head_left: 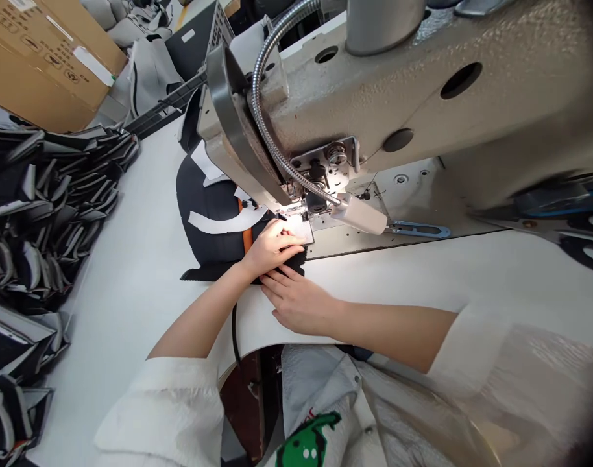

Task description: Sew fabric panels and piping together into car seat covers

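Observation:
A black fabric piece (206, 224) with white curved strips and an orange band (246, 237) lies under the head of a sewing machine (326, 104). My left hand (272, 248) rests on the fabric close to the lit needle area, its fingers stretched toward the needle plate. Just in front, my right hand (301, 301) lies flat, fingertips on the fabric's near edge and palm over the white table (398, 272). Both hands have fingers extended and neither grips the cloth. The lamp's glare blurs the spot right under the needle.
Stacks of black-and-white padded pieces (43, 207) line the left side. Behind stand a cardboard box (48, 58) and a dark crate (194, 39). Black-handled scissors (583, 227) lie at the far right. A lamp (359, 213) on a metal hose hangs beside the needle.

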Demonstrator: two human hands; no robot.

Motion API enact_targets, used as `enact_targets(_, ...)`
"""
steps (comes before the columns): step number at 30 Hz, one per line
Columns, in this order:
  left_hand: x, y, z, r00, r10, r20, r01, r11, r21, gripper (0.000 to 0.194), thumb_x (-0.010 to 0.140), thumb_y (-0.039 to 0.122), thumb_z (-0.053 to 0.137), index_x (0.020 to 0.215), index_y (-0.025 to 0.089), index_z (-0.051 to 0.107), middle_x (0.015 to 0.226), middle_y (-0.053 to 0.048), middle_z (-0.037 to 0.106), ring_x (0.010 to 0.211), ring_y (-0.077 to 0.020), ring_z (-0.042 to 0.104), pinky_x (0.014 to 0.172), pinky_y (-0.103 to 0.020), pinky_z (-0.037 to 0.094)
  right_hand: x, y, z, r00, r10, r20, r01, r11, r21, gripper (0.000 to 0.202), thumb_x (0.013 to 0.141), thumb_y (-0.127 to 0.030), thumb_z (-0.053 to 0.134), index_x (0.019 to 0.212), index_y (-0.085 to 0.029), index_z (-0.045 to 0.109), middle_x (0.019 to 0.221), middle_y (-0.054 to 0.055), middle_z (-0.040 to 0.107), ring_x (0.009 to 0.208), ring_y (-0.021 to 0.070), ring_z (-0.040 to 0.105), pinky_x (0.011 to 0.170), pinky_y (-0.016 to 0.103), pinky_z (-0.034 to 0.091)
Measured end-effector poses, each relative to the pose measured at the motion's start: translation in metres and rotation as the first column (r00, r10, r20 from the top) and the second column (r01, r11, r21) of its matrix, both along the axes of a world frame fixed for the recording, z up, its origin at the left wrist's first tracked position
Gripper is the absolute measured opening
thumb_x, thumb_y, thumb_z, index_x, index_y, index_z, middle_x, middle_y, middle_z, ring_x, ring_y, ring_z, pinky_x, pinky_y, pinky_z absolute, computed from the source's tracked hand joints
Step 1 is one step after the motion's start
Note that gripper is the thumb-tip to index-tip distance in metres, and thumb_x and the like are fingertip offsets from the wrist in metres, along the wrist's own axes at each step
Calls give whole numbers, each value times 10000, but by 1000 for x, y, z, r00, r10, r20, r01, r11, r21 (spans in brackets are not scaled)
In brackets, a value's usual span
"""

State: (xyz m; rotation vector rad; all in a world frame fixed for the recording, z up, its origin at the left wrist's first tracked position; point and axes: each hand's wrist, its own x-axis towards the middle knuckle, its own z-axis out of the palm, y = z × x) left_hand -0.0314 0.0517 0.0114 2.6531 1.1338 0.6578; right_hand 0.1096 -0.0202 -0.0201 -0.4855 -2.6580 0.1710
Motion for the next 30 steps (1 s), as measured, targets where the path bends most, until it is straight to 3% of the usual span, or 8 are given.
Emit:
enact_targets(8,-8,29,-15,999,17,37,-22,993,116,158,841,274,613,906,222,747,770,-33,597,755,-139,552,722,-279,508,0,18,6,999,3,48,-2,1000,-24,493,929,-340,413,1273,-5,525,1371,184,469,1302,318,379,1107,476,248)
enact_targets(15,-10,49,-19,993,71,89,-74,997,32,173,849,264,589,875,208,751,850,-48,727,872,-183,654,840,-325,529,1,19,6,998,7,62,-3,998,-59,484,934,-304,398,1305,-5,487,1365,181,476,1310,324,370,1093,495,273)
enact_targets(21,-9,52,-19,992,49,113,-54,998,40,185,853,271,584,863,200,754,918,-63,734,947,-211,662,884,-358,530,1,19,8,998,11,65,-6,997,-74,461,928,-291,415,1283,-11,506,1340,186,499,1310,324,371,1091,496,276)
enact_targets(30,-7,49,-21,982,109,152,-116,993,35,164,845,258,589,860,222,748,951,-58,710,1005,-204,630,935,-357,495,3,19,11,997,18,74,-12,996,-89,403,920,-278,440,1249,-68,540,1342,168,498,1311,322,373,1090,502,278)
